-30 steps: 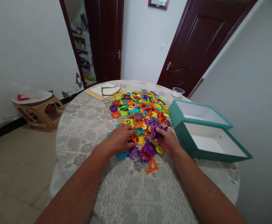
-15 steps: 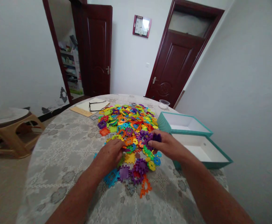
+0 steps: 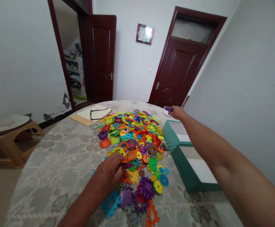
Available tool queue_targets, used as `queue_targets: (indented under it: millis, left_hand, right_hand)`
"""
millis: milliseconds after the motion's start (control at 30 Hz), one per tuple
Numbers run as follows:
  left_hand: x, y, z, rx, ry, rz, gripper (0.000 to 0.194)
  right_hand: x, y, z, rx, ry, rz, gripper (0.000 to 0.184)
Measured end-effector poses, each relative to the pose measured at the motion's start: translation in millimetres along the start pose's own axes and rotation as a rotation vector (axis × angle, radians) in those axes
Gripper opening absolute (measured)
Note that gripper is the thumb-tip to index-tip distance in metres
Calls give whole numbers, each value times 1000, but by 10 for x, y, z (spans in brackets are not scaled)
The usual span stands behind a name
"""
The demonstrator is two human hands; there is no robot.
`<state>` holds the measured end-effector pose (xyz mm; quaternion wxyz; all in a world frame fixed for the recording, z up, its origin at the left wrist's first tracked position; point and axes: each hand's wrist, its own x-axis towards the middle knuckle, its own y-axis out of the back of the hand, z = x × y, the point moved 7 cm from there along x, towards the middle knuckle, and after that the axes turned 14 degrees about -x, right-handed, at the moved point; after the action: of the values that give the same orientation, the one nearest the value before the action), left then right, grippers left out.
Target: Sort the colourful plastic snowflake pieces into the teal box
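A heap of colourful plastic interlocking pieces (image 3: 132,134) lies mid-table, with gear-like discs and notched squares among them. At its near left side, my left hand (image 3: 111,168) is closed, pinching a purple plastic piece (image 3: 128,165); orange shows by its fingertips. My right hand (image 3: 178,112) reaches far out to the right, closed on purple plastic pieces (image 3: 169,110) at the clear plastic bowl (image 3: 166,114). Whether those pieces touch the bowl cannot be made out. In front of my left hand lie a purple square (image 3: 126,197) and a blue square (image 3: 111,203).
A teal box (image 3: 186,170) with white insides stands right of the heap, partly behind my right forearm. Black-framed glasses (image 3: 98,114) rest on papers (image 3: 83,118) at the back left. A tan stool (image 3: 14,138) stands left of the round table.
My right hand has moved from the heap's right side forward and right to the clear bowl, carrying purple pieces. My left hand stays by the heap. The view has tilted slightly up.
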<state>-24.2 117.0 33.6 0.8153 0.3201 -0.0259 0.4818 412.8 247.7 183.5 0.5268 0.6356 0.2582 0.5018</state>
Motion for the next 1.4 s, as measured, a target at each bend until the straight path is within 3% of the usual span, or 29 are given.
queue_targets:
  millis: [200,333,433,533,600,667,733,833,967,1100,1233,1400]
  left_hand:
    - [14,61,19,-6,30,66,23]
    - [46,105,48,-7,101,102,19]
    - [57,115,12,-46,181,124,17]
    - [53,97,-70,-125,223,155,17]
    - [45,80,-115,-145,221,177,17]
    - [41,55,-130,-148,207,186,16]
    - [44,26,-115,-155,192,182,13]
    - [55,-22,-67,-209,183,156,11]
    - [58,-87,-65,-349,234,117,13]
    - [56,-150,-145,-547,334,102,17]
    - [55,-192,-174,-665,390,82,17]
    - [60,-204,-196,-634,380,78,20]
  right_hand:
    - [145,-303,328,-48,-132,-62,29]
    - [56,-249,334,-27,-130,-33,33]
    - [-199,-128,138,11,-83,-17,39]
    - [-794,71,-300,158,78,20,33]
    - [-1423,209,-741,326,316,18,24]
    - [-2110,273,-1125,507,453,-12,20]
    - [-2687,186,-1430,667,483,-97,26]
    - [-3156,-126,-1655,813,339,-200,39]
    - [-3285,-480,-1648,1007,162,-279,23]
    - [-3286,-643,-1496,1104,52,-308,22]
    - [-3291,-666,-1425,1098,65,-269,26]
    - [-3274,-605,-1386,998,158,-191,24]
